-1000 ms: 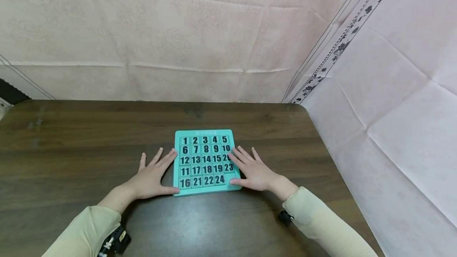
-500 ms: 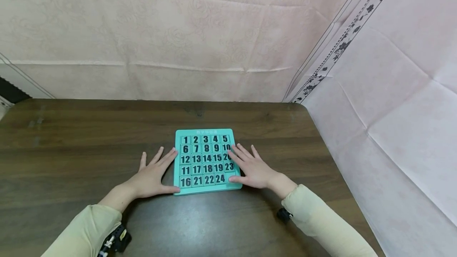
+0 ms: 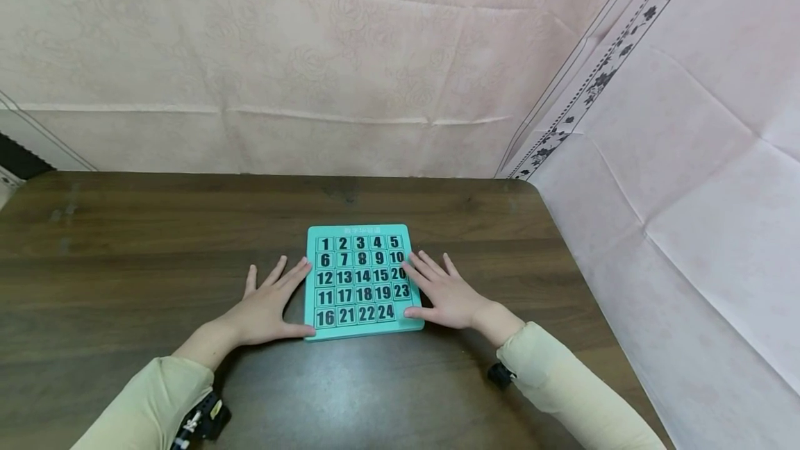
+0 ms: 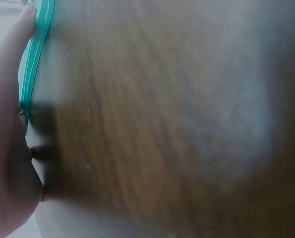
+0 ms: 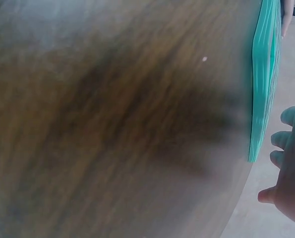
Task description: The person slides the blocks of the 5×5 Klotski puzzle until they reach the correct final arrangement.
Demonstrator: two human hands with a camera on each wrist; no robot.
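A turquoise sliding number puzzle (image 3: 364, 329) lies flat on the wooden table in the head view. Its black-numbered tiles stand in rows from 1 to 24, with a gap at the lower right corner. My left hand (image 3: 262, 312) is spread along the left edge, index fingertip at the upper side and thumb at the bottom left corner. On the other side my right hand (image 3: 454, 301) is spread over the right edge, its thumb over the gap. The right wrist view shows those fingers (image 5: 281, 140) raised a little off the puzzle's side (image 5: 260, 84).
The brown wooden table (image 3: 156, 228) reaches back to a pale patterned cloth (image 3: 312, 61). Another white cloth (image 3: 687, 193) with a dark floral border hangs along the right side. Black wrist devices sit at both sleeves.
My right hand has shifted slightly to the right, so the 20 tile shows more fully. The left hand and the puzzle's tiles stay as they were.
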